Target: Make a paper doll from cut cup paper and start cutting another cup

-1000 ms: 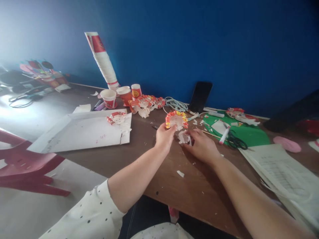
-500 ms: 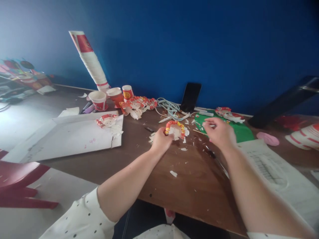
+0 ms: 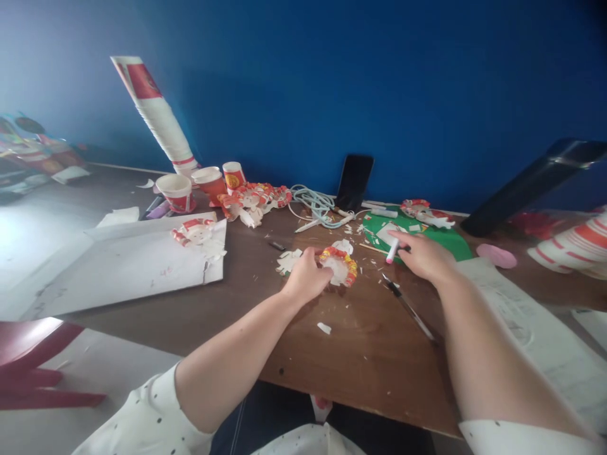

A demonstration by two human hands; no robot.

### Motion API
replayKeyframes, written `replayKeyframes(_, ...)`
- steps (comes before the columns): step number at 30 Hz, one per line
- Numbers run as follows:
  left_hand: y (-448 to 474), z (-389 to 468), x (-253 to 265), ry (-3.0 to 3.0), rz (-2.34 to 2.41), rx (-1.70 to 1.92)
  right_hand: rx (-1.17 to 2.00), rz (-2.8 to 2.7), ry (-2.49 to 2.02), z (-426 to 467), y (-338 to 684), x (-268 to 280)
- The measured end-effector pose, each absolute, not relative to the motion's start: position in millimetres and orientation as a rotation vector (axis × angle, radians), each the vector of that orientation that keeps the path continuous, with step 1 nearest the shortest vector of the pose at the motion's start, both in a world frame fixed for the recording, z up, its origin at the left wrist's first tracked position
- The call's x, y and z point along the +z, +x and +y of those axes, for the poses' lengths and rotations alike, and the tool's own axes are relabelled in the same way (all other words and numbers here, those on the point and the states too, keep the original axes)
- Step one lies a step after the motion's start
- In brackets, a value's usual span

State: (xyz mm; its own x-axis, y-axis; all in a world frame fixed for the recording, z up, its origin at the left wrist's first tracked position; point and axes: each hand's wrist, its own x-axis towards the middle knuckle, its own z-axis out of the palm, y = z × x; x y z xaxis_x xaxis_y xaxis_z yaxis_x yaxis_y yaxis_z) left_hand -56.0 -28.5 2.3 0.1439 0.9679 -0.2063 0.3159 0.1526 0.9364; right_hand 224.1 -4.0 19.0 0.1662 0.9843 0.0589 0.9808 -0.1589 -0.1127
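Note:
My left hand (image 3: 308, 276) is closed on the edge of a cut paper-cup piece (image 3: 351, 268), a ring of red, orange and yellow around a whitish middle. It is held low above the brown table. My right hand (image 3: 424, 254) is at the near edge of a green round sheet (image 3: 448, 239), its index finger stretched forward. A white marker with a pink end (image 3: 392, 251) slants down from its fingers, which partly cover it. Just beyond the fingertip lies a small white paper piece (image 3: 385, 232). A black-and-clear pen (image 3: 410, 308) rests on the table below this hand.
Paper scraps (image 3: 324, 328) litter the brown tabletop (image 3: 341, 366). Paper cups (image 3: 174, 191), a coiled cable (image 3: 313, 203) and a phone (image 3: 355, 182) stand or lie along the blue wall. A white board (image 3: 128, 268) is at left. A dark cylinder (image 3: 526, 189) leans at right.
My right hand has come lower and nearer, and the marker now shows beneath its fingers. The cup piece in my left hand has tipped flatter. The whole view has shifted slightly.

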Motion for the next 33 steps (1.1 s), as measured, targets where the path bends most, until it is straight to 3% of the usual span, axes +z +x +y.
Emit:
replayKeyframes(14,-54.6,-28.5,0.7,1.473,1.441,0.869,0.114,-2.075,-2.444,-52.5,197.7,51.5)
replayKeyframes(17,-53.8,-28.9,0.5,1.536,1.452,0.856,0.223,-2.178,-2.416,-78.1,185.7,47.3)
replayKeyframes(23,-54.7,-31.4,1.4,1.583,1.530,0.817,0.135,-2.054,-2.399,-92.6,172.8,26.2)
replayKeyframes(29,-52.4,-36.7,-1.5,1.528,1.539,0.831,0.227,-1.865,-1.987,-94.3,182.5,23.4)
replayKeyframes(33,-53.0,-42.9,-0.2,1.410,1.495,0.771,0.606,-1.602,-1.696,-97.9,181.4,37.5)
